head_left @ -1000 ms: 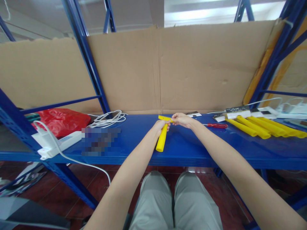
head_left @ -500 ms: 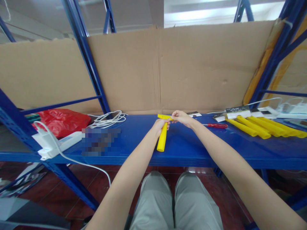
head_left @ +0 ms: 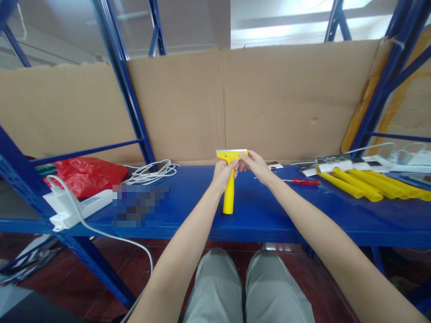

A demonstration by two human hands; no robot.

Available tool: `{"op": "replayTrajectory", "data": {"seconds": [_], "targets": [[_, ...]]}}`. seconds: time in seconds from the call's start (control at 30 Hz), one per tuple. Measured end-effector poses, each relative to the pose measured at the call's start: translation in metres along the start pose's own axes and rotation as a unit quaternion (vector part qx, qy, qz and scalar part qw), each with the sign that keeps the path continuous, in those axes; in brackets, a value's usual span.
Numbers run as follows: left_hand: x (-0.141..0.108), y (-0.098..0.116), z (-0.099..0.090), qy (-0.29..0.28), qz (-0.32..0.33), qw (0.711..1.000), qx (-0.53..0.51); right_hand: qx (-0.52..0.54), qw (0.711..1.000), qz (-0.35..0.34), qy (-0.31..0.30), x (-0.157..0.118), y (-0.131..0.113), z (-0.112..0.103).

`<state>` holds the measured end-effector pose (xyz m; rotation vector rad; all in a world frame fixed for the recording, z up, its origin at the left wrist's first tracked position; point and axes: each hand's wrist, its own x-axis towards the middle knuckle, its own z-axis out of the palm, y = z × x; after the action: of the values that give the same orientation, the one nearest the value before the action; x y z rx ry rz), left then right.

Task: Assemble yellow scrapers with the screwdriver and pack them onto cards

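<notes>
Two knees in grey pants are closest, below the yellow scraper. The scraper is up over the blue tabletop, with its handle pointing down toward the knees. I cannot tell if its bottom end touches the tabletop. The left hand has its fingers curled shut around the top of the scraper's handle. The right hand has bent fingers at the right end of the scraper's head, and its thumb lies on it. I cannot tell how tightly it pinches. A shiny strip runs along the head's top edge.

A white power strip lies well left of the scraper. Yellow handles lie in a row far to its right. A red screwdriver is between them and the scraper. Tall cardboard stands behind the scraper.
</notes>
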<state>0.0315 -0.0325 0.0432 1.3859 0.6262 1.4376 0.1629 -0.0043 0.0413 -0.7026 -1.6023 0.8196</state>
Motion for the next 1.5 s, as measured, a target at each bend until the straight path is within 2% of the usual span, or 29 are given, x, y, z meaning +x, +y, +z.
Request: {"op": "replayTrajectory", "data": {"seconds": [0.1,0.23,0.4,0.57,0.77,1.03,1.5], "targets": [[0.006,0.0,-0.005,-0.022,0.066,0.996,0.055,-0.012,0.998,-0.069,-0.005,-0.001,-0.005,0.003],[0.015,0.0,-0.017,-0.061,0.131,0.983,0.111,-0.026,0.993,-0.119,0.003,-0.001,-0.005,0.004],[0.014,0.002,-0.027,-0.093,0.136,0.982,0.093,-0.048,0.986,-0.162,-0.01,-0.004,-0.003,0.009],[0.008,0.008,-0.026,-0.119,0.118,0.983,0.081,-0.075,0.978,-0.194,0.013,-0.012,0.0,0.014],[0.004,0.008,-0.022,-0.128,0.101,0.985,0.059,-0.098,0.981,-0.154,0.062,-0.022,0.004,0.019],[0.0,0.011,-0.02,-0.108,0.09,0.988,0.061,-0.098,0.988,-0.094,0.072,-0.022,0.001,0.028],[0.006,0.004,-0.025,-0.09,0.115,0.988,0.048,-0.066,0.991,-0.101,0.065,-0.016,-0.004,0.032]]}}
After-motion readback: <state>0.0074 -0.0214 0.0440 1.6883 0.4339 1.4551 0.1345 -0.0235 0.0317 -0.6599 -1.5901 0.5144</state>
